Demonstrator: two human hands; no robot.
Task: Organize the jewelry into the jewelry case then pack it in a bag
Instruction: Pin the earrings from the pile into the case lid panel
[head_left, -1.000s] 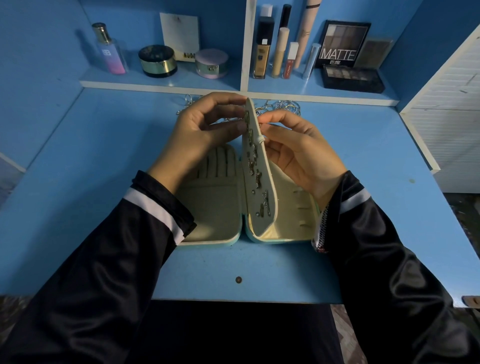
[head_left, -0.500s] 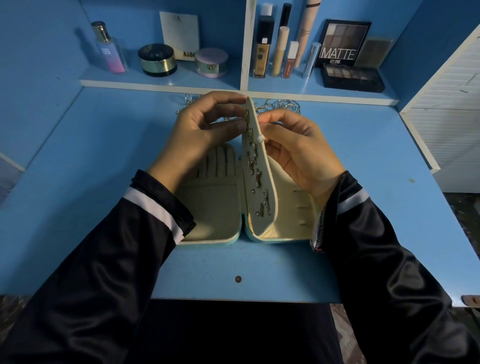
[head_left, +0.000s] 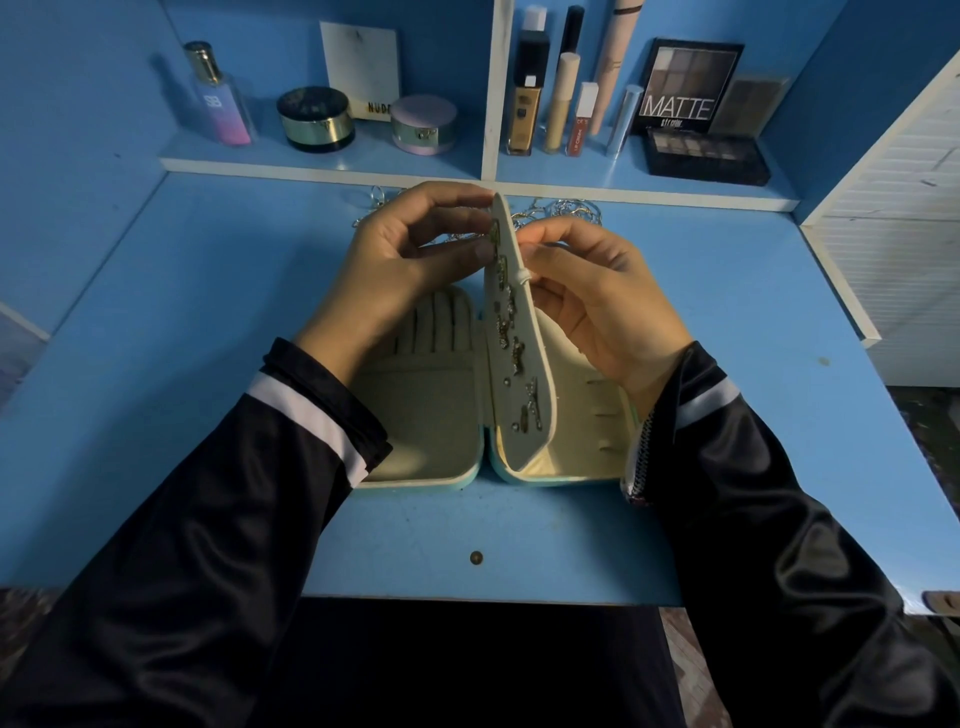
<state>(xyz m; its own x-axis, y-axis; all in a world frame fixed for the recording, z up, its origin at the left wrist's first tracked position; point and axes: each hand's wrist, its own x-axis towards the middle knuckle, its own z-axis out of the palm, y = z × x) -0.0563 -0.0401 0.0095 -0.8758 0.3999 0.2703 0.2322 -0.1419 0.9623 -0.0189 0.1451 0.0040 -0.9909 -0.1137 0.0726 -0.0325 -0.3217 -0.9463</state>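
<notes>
Head view: left hand (head_left: 410, 260) pinches an earring (head_left: 493, 232) onto the upright flap (head_left: 519, 410) of the case (head_left: 426, 415); right hand (head_left: 587, 301) pinches the flap from behind. This looks like the pinning step; next probably the chains (head_left: 569, 210) at the back edge of the desk (head_left: 208, 312).

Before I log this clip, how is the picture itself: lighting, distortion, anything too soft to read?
Head view: dim, blue-cast light; wide-angle stretch slants the white cabinet; sleeves sink to near-black; earrings on the earring panel are small and soft; the MATTE palette lettering reads clearly.
</notes>
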